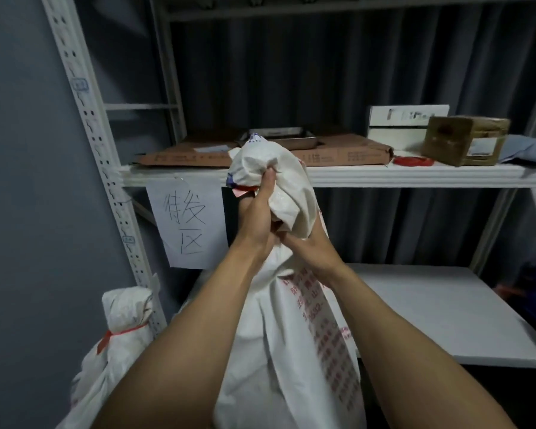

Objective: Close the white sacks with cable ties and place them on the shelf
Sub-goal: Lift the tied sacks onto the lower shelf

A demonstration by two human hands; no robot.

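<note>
A tall white sack [279, 351] with red print stands upright in front of me, its top bunched into a bundle. My left hand [257, 212] grips the gathered neck from the left, thumb pressed up into the cloth. My right hand [310, 246] wraps the neck just below, from the right. A second white sack [118, 329], tied with a red cable tie [121, 331], leans by the shelf post at lower left. A bundle of red cable ties [413, 161] lies on the upper shelf [415, 174]. The white lower shelf [430, 308] is behind the sack.
On the upper shelf lie flattened cardboard [347, 150], a metal tray [279, 136], a white box [406, 119] and a brown box [464, 139]. A paper sign [188, 221] hangs from the shelf edge. The perforated shelf post [106, 168] stands at left.
</note>
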